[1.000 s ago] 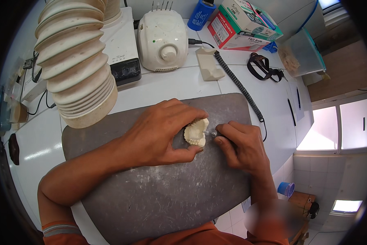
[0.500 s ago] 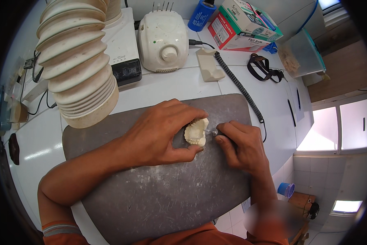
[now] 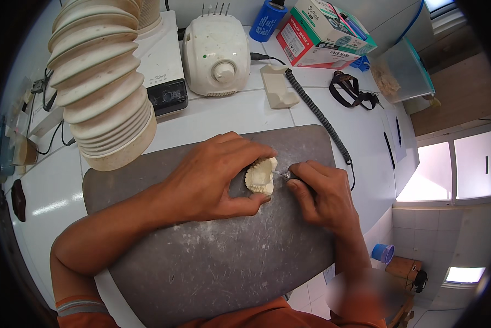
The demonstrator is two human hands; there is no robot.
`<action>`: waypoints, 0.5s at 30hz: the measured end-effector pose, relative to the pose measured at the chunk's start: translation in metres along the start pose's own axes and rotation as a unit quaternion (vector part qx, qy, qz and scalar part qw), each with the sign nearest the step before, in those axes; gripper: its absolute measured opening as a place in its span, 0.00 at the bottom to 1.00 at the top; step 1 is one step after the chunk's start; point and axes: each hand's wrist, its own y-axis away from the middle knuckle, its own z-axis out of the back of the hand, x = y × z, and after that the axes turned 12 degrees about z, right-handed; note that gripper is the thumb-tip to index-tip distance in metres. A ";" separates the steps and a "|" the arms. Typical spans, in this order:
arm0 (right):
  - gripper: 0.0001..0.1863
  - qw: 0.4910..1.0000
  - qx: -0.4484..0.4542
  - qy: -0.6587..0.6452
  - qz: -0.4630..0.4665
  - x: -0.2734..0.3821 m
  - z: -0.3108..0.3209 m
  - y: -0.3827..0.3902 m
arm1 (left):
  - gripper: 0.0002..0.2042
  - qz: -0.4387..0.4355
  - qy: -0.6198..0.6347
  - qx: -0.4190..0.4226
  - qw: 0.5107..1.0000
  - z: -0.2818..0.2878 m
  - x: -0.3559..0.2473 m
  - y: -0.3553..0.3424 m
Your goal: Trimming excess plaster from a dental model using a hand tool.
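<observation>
A cream plaster dental model [image 3: 260, 176], a horseshoe of teeth, is pinched between the thumb and fingers of my left hand [image 3: 218, 177]. It is held over the dusty grey mat [image 3: 218, 268]. My right hand [image 3: 326, 194] is closed around a rotary handpiece [image 3: 285, 175], whose metal nose shows beyond my fingertips. Its thin bur points left at the model's open back edge and seems to touch it. Most of the handpiece body is hidden in my grip. A coiled black cord [image 3: 322, 117] runs along the table past my right hand.
A ribbed suction hose [image 3: 101, 87] hangs at the left, its mouth over the mat's far edge. Behind stand a white control box [image 3: 217, 57] with burs on top, a cream handpiece rest [image 3: 278, 87], a blue can [image 3: 268, 22], mask boxes [image 3: 316, 41] and a black strap [image 3: 352, 90].
Hands, model and handpiece hold nearly the same positions. The whole picture has shifted very slightly to the left.
</observation>
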 end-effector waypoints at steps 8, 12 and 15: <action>0.08 1.000 0.004 0.009 0.017 -0.001 0.001 0.000 | 0.35 -0.002 -0.002 -0.006 1.000 -0.001 0.000 0.001; 0.08 1.000 0.008 0.000 0.015 -0.001 0.002 0.000 | 0.35 0.002 0.000 0.000 1.000 0.000 0.000 0.001; 0.08 1.000 -0.002 -0.003 0.008 -0.002 0.000 0.000 | 0.35 0.006 0.000 0.000 1.000 0.000 0.000 0.001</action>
